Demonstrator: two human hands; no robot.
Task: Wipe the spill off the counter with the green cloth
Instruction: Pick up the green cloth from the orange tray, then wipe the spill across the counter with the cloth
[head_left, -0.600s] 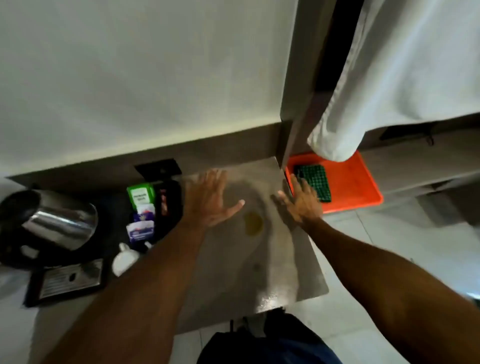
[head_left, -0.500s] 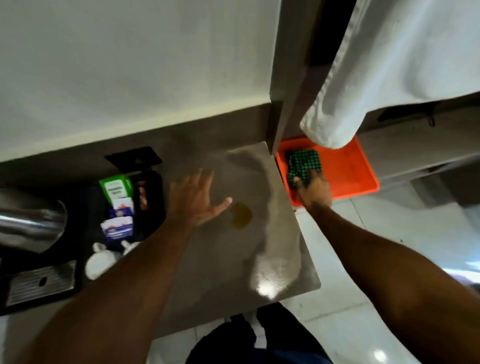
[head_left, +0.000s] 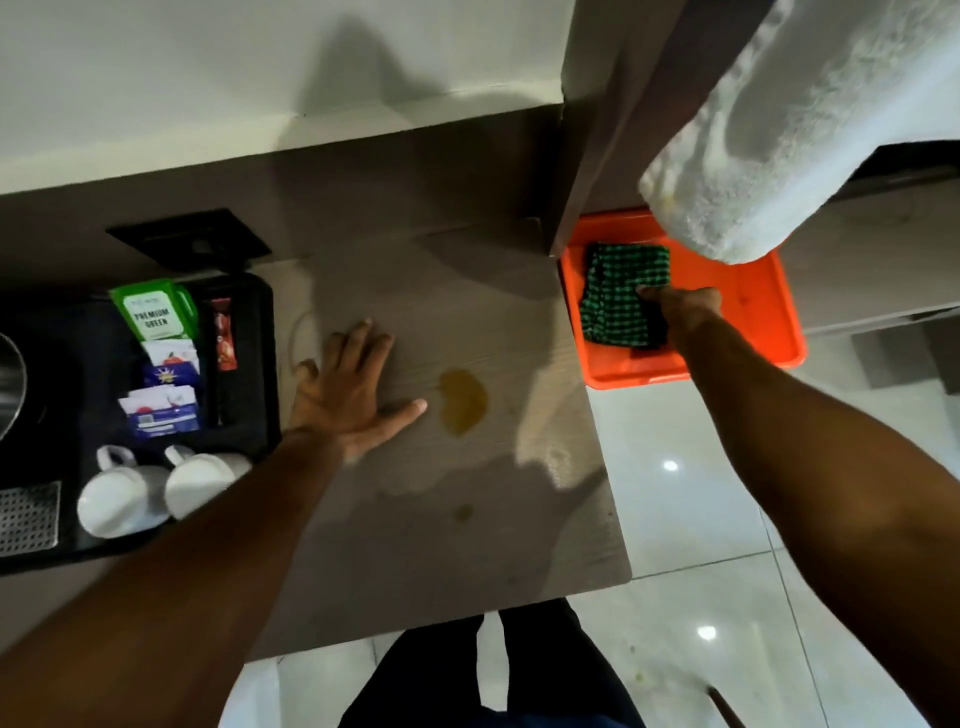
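A grey wood-grain counter (head_left: 467, 322) is seen from above, set against a pale wall, with glossy floor tiles to its right. On the counter's left part a black tray (head_left: 244, 415) is laid out with tea sachets, among them a green packet (head_left: 153, 314), and two white cups (head_left: 161, 488) lying on their sides. A yellowish spill (head_left: 463, 400) is seen near the middle of the counter, with a smaller drop (head_left: 463, 512) nearer the front edge.

Beside the counter's right edge, at a lower level, an orange tray (head_left: 748, 306) is placed, and in it the folded green cloth (head_left: 615, 296) is lying. A white towel (head_left: 789, 135) hangs above the tray and covers its far corner.

The left hand (head_left: 348, 395) is laid flat on the counter, fingers spread and nothing held, its thumb pointing towards the spill without touching it. The right hand (head_left: 680, 309) is set on the cloth's right edge; its grip appears to be closing on the fabric, though the fingers are hidden beneath the hand, so a firm hold cannot be confirmed. The cloth is not yet lifted from the tray.

The step in hand is judged to be the fetching of the cloth; no wiping has been done. For the next move the cloth would need to be pinched securely, raised clear of the tray's rim, carried left over the counter's edge and pressed onto the spill, with the smaller drop also to be covered.
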